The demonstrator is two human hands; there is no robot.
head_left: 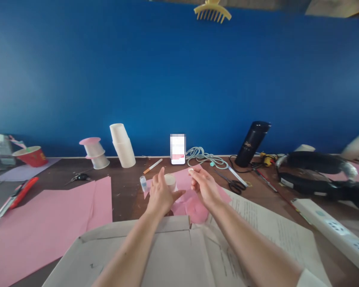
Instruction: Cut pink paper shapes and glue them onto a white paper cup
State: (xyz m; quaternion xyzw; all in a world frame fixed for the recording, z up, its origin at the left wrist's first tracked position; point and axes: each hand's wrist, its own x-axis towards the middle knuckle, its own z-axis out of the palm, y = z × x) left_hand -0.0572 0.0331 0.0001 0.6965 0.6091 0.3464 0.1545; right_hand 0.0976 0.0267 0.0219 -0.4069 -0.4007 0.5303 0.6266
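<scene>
A blue wall (179, 79) fills the upper view, and below it runs the brown worktop (125, 195). A large pink sheet (44, 223) covers the worktop's near left, and a flattened carton (155, 255) lies nearest the person, under both forearms, with printed papers (272, 227) to its right. Far right sit dark gear (320, 175) and a white power strip (335, 231). A black flask (253, 143) leans at the wall beside a coiled cable (203, 156); a phone (177, 149) stands just left of the cable. Left of that stand a tilted cup stack (122, 145), a cup pair with a pink lid (95, 153), and a red bowl (32, 155) at the far left. A red cutter (16, 195) lies at the left edge, small scissors (77, 177) near the cups, black scissors (233, 183) right of the hands, and a pen (152, 166) in front of the phone. In the middle, on pink paper (188, 199), the left hand (161, 195) wraps loosely round a small paper cup (170, 181), its grip curled against the cup's side, with a glue stick (143, 183) just beside it. The right hand (205, 185) hovers just right of the cup, its grip pinching a tiny pale scrap (191, 170) between thumb and fingertips above the pink paper.
</scene>
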